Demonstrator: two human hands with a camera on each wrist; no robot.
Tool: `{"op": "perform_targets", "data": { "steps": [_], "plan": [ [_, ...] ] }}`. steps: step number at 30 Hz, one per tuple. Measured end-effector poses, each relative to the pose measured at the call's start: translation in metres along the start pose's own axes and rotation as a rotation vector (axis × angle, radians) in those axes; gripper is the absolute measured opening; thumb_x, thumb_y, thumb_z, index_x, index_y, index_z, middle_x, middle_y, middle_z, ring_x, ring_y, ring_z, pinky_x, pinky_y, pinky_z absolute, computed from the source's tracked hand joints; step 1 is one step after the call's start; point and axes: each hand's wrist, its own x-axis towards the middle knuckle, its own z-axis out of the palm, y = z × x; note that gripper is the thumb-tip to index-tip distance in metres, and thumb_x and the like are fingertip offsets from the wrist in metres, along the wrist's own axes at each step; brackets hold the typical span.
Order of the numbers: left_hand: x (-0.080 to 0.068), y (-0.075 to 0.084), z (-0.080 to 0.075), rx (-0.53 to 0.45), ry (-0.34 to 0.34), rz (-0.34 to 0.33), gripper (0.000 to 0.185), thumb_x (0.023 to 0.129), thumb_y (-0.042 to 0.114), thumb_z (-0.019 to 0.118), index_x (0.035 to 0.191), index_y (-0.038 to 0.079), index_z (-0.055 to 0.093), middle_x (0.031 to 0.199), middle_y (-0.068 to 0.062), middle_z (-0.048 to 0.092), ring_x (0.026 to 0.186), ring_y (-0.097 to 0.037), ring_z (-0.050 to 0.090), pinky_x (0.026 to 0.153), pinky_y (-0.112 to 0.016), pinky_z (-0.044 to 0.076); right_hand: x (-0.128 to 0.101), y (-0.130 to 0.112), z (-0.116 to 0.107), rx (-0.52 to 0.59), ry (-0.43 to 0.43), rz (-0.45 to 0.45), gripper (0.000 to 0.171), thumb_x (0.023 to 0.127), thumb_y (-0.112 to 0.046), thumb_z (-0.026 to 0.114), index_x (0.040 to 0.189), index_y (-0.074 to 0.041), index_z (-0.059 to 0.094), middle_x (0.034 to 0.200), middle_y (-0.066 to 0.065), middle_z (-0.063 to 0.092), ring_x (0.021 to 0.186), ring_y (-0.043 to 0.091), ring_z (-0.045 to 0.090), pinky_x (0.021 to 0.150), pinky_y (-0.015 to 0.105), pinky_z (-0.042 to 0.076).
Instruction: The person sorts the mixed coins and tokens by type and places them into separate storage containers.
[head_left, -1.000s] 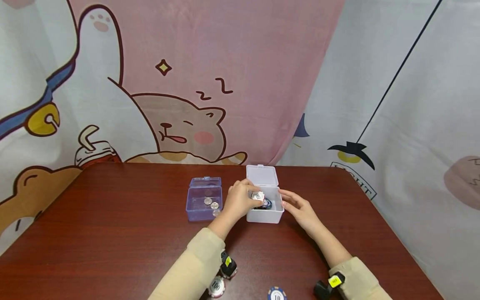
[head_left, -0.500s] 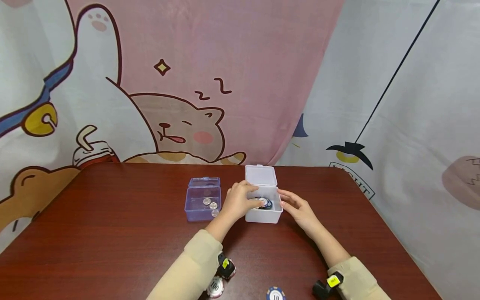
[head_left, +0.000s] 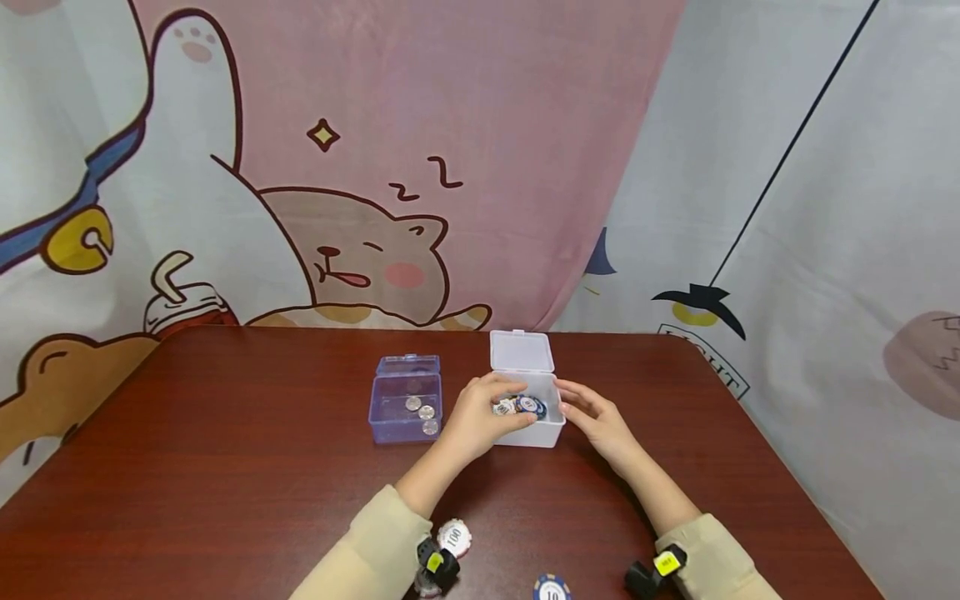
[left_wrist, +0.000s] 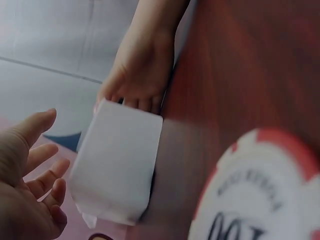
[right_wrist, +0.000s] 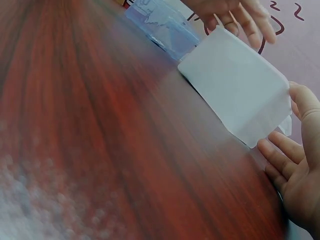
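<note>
Over the left side of an open white plastic box (head_left: 542, 434), my left hand (head_left: 474, 419) has thumb and fingers spread, with nothing between them in the left wrist view. Several poker chips (head_left: 529, 405), white and blue ones, lie inside the box. My right hand (head_left: 604, 423) rests its fingertips against the box's right wall; relaxed fingers and thumb show beside that wall (right_wrist: 235, 80) in the right wrist view. Near my left wrist a white chip (head_left: 454, 538) marked 100 lies on the table; its red edge patches show in the left wrist view.
Left of the white box stands an open translucent blue box (head_left: 390, 431) with silver coins (head_left: 426, 412) in it. A blue-edged chip (head_left: 552, 589) marked 10 lies at the front of the table. Another chip is partly hidden under my left wrist camera (head_left: 438, 562).
My left hand has let go of a white chip, which now lies in the white box. Its fingers have spread and the hand drew back slightly. The right hand has stayed in place.
</note>
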Motion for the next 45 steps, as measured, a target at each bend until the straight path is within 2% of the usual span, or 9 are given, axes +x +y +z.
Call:
{"op": "perform_targets", "data": {
  "steps": [7, 13, 16, 22, 28, 31, 39, 45],
  "plan": [
    [-0.014, 0.016, 0.001, -0.023, -0.053, 0.067, 0.042, 0.076, 0.022, 0.082, 0.113, 0.007, 0.071, 0.103, -0.001, 0.066, 0.091, -0.026, 0.055, 0.076, -0.033, 0.044, -0.001, 0.000, -0.001, -0.002, -0.002, 0.004, 0.042, 0.096, -0.013, 0.059, 0.136, -0.004, 0.052, 0.131, 0.022, 0.054, 0.121, 0.036, 0.050, 0.089, 0.022, 0.042],
    [-0.027, 0.022, 0.007, -0.029, -0.124, 0.141, 0.041, 0.075, 0.022, 0.083, 0.111, 0.007, 0.072, 0.101, -0.002, 0.066, 0.088, -0.022, 0.055, 0.076, -0.033, 0.047, -0.002, -0.001, 0.000, -0.007, -0.008, -0.004, 0.042, 0.096, -0.016, 0.059, 0.136, -0.006, 0.052, 0.131, 0.021, 0.054, 0.121, 0.034, 0.050, 0.090, 0.023, 0.042],
    [-0.033, 0.024, 0.010, -0.031, -0.164, 0.148, 0.042, 0.074, 0.023, 0.083, 0.111, 0.007, 0.072, 0.101, 0.000, 0.066, 0.089, -0.020, 0.056, 0.078, -0.032, 0.047, -0.002, -0.002, 0.000, -0.012, -0.005, -0.009, 0.042, 0.096, -0.015, 0.059, 0.136, -0.006, 0.052, 0.131, 0.021, 0.054, 0.121, 0.034, 0.050, 0.090, 0.023, 0.042],
    [-0.044, 0.025, 0.014, -0.043, -0.226, 0.123, 0.041, 0.075, 0.025, 0.083, 0.111, 0.008, 0.072, 0.102, 0.006, 0.063, 0.097, -0.011, 0.055, 0.084, -0.027, 0.046, -0.003, -0.003, 0.000, -0.015, -0.002, -0.006, 0.042, 0.096, -0.015, 0.059, 0.136, -0.006, 0.052, 0.132, 0.020, 0.054, 0.122, 0.034, 0.049, 0.089, 0.023, 0.042],
    [-0.054, 0.026, 0.016, -0.019, -0.294, 0.147, 0.042, 0.076, 0.028, 0.082, 0.112, 0.011, 0.072, 0.101, 0.008, 0.062, 0.097, -0.006, 0.052, 0.083, -0.021, 0.042, -0.003, -0.003, 0.000, -0.009, -0.002, -0.012, 0.042, 0.096, -0.014, 0.059, 0.136, -0.005, 0.052, 0.132, 0.021, 0.054, 0.122, 0.034, 0.049, 0.089, 0.023, 0.043],
    [-0.059, 0.025, 0.017, 0.008, -0.329, 0.175, 0.042, 0.075, 0.030, 0.082, 0.112, 0.012, 0.073, 0.101, 0.009, 0.062, 0.096, -0.003, 0.050, 0.082, -0.018, 0.040, -0.003, -0.003, 0.000, -0.009, 0.003, -0.007, 0.042, 0.095, -0.014, 0.059, 0.136, -0.005, 0.052, 0.131, 0.021, 0.054, 0.121, 0.035, 0.050, 0.089, 0.024, 0.043],
    [-0.070, 0.022, 0.022, 0.058, -0.447, 0.299, 0.041, 0.074, 0.031, 0.083, 0.110, 0.015, 0.073, 0.100, 0.013, 0.062, 0.092, 0.003, 0.047, 0.079, -0.013, 0.038, -0.002, -0.001, 0.000, -0.021, 0.008, 0.005, 0.042, 0.095, -0.016, 0.060, 0.135, -0.006, 0.052, 0.131, 0.020, 0.054, 0.121, 0.033, 0.050, 0.091, 0.028, 0.042],
    [-0.076, 0.021, 0.023, 0.081, -0.528, 0.333, 0.039, 0.074, 0.033, 0.083, 0.109, 0.017, 0.074, 0.099, 0.015, 0.062, 0.089, 0.005, 0.045, 0.077, -0.013, 0.037, -0.001, 0.001, 0.000, -0.024, 0.009, 0.005, 0.043, 0.095, -0.017, 0.060, 0.135, -0.006, 0.053, 0.131, 0.020, 0.054, 0.121, 0.033, 0.050, 0.092, 0.030, 0.042]
  ]
}}
